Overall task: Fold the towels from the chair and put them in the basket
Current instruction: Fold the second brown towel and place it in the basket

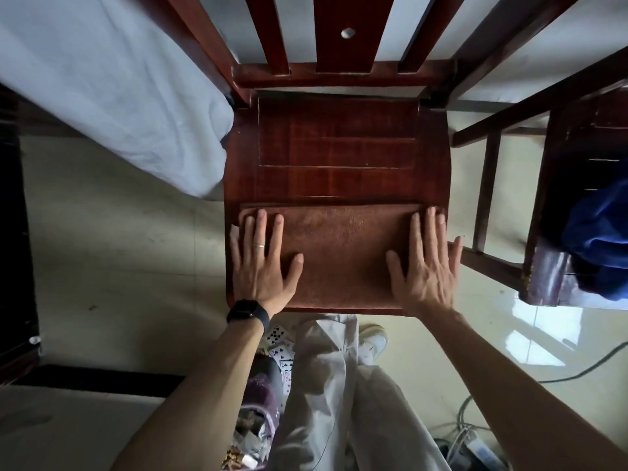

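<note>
Head view: brown towel (339, 253), folded to a flat oblong, lies along the near edge of the red-brown chair (336, 147) seat; left hand (263, 263) and right hand (426, 266) press it, fingers straight and flat

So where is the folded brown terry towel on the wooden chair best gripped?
Probably by its two short ends, one hand from each side: the brown towel lies as a flat, wide strip across the wooden chair seat front, with left hand and right hand flat near those ends.
</note>
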